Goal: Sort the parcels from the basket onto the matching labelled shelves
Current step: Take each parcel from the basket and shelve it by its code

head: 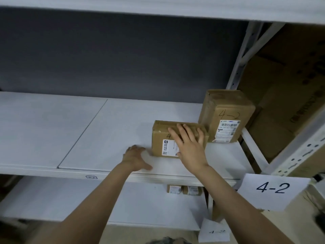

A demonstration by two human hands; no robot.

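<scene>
Parcel [163, 138] is down on the shelf [105, 138] tagged 4-2 [271, 188], just beside a taller parcel [226, 113] with 4-2 written on it. Right hand [190, 148] lies spread flat over it, not really gripping. Left hand [135, 158] rests open on the shelf at its left corner. My worry: shove it right too hard and it'll bump the tall one over, since that one stands on end near the shelf's end.

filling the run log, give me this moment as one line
right hand: flat on small parcel | left hand: on shelf beside it | sign: 4-2 | neighbour: taller parcel marked 4-2
</scene>
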